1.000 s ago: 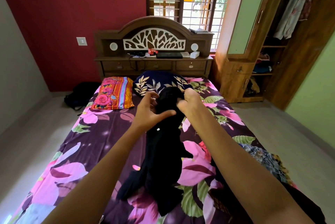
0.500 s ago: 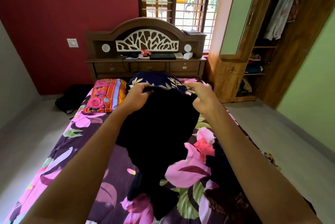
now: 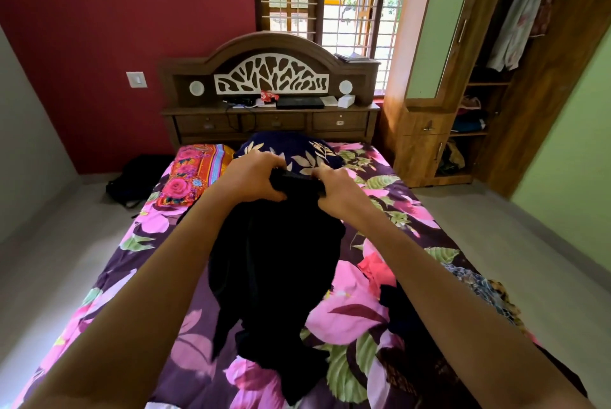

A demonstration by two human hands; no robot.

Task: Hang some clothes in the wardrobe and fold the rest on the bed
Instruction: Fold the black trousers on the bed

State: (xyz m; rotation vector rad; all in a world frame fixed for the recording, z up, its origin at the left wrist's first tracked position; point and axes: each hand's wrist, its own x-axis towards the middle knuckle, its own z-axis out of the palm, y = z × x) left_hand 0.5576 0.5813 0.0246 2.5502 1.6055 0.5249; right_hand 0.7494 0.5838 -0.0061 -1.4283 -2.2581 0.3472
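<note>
A black garment [image 3: 277,263] hangs in front of me over the bed [image 3: 109,279], its lower end trailing on the floral sheet. My left hand [image 3: 251,177] grips its top edge on the left. My right hand [image 3: 334,187] grips the same edge on the right, close beside the left. More dark and patterned clothes [image 3: 486,293] lie in a heap on the bed's right side, partly hidden by my right arm. The wardrobe [image 3: 535,71] stands open at the right with clothes hanging inside.
Two pillows, one orange floral [image 3: 193,177] and one dark blue with leaves [image 3: 297,150], lie at the wooden headboard [image 3: 271,78]. A black bag [image 3: 132,180] sits on the floor left of the bed. Grey floor runs along both sides.
My hands have come closer together along the garment's top edge, bunching it. The garment, spread wide half a second ago, now hangs narrower.
</note>
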